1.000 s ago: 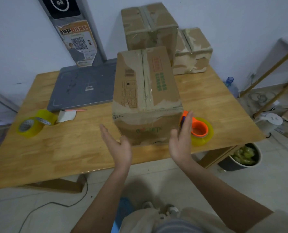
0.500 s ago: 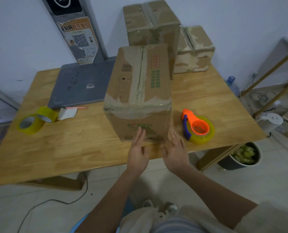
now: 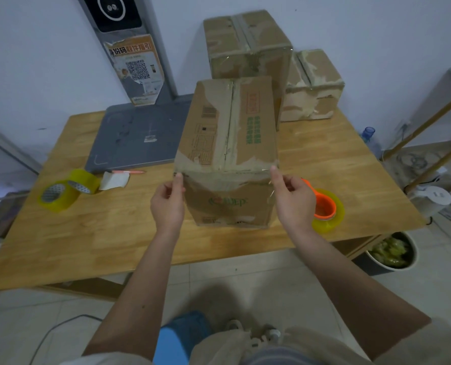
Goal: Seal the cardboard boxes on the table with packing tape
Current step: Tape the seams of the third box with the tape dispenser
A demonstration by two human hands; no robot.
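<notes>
A tall cardboard box [image 3: 229,133] stands near the front edge of the wooden table [image 3: 87,233], with a taped seam along its top and clear tape glinting over its front top edge. My left hand [image 3: 167,204] grips the box's upper front left corner, thumb up against the edge. My right hand [image 3: 294,201] holds the upper front right corner, thumb tip at the edge and fingers curled beside the box. An orange tape dispenser [image 3: 324,206] with a yellow roll lies just right of my right hand. Two taped boxes, one large [image 3: 248,46] and one smaller [image 3: 313,85], stand behind.
Two yellow tape rolls [image 3: 58,196] lie at the table's left, beside a folded paper [image 3: 113,180] and a pen [image 3: 129,171]. A grey board [image 3: 137,138] lies at the back left. A bin [image 3: 392,254] and a blue bottle [image 3: 367,134] stand on the floor at the right.
Both hands rose from the box's lower front face and spread apart to its upper front corners. The box shifted slightly left from a second ago.
</notes>
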